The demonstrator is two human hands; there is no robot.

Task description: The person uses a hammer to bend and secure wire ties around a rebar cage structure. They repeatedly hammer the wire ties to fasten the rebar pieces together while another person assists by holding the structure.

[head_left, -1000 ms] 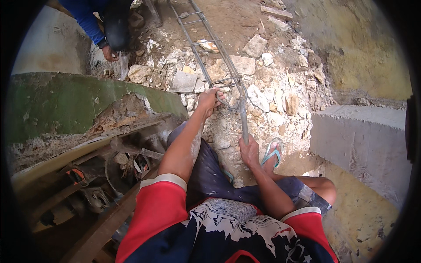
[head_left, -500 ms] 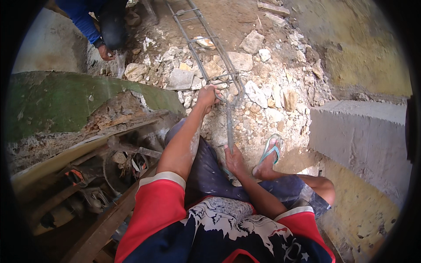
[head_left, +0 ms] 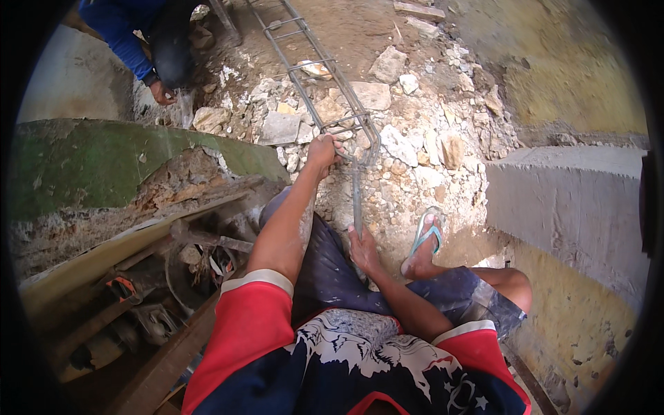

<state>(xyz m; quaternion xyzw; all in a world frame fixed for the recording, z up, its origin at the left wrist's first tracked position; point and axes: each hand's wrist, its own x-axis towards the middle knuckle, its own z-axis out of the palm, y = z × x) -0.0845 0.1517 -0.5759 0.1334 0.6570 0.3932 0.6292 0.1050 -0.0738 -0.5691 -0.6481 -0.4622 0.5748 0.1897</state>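
Note:
A long rebar cage [head_left: 351, 95], made of bars with cross ties, stretches away from me over the rubble. My left hand [head_left: 323, 153] is closed around the near left end of the cage, at its bent bars. A straight grey metal bar [head_left: 357, 197] runs from the cage's near end toward me, and its far tip meets the bent rebar. Lower down, my right hand [head_left: 364, 250] grips the near end of that bar. How the bar's tip joins the rebar is too small to tell.
At the upper left, a co-worker's hand [head_left: 162, 93] in a blue sleeve is low near the stones. A green-faced broken wall [head_left: 90, 162] stands left, above a heap of scrap and timber. A grey concrete block [head_left: 567, 200] lies right. Loose stones [head_left: 398, 145] cover the ground ahead.
The cage and both hands sit slightly further left in view, as the whole scene does. My right hand has tilted a little on the bar. Both grips stay closed.

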